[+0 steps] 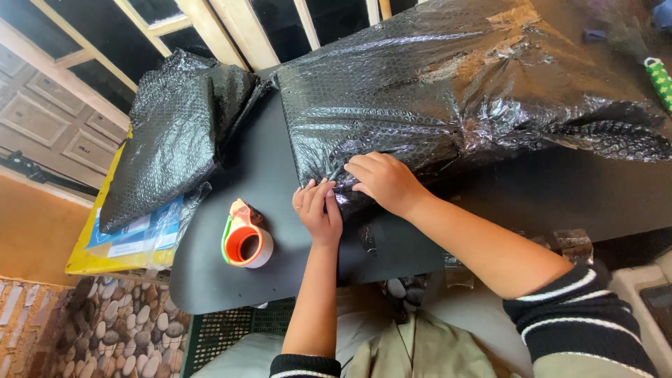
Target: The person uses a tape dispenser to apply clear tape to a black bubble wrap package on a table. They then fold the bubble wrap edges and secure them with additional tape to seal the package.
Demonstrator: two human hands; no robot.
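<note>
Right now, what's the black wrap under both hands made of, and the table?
Black wrap: looks like bubble-wrap plastic, glossy; rows of small bubbles and bright glints show. Left hand and right hand press its near edge. Table: smooth matt dark top, possibly laminate or painted board; can't tell which.

The person's two arms come up from the bottom edge, both bare from the elbow to the wrist, with dark sleeves with white stripes pushed up. The left hand lies palm down, its back is turned up, and the fingers are stretched forward, close together and almost flat. The right hand is just beside it, a little further forward, also palm down, with the fingers bent a little and pointing to the left. The right forearm runs slanted from the lower right; the left forearm is nearly straight.
</note>
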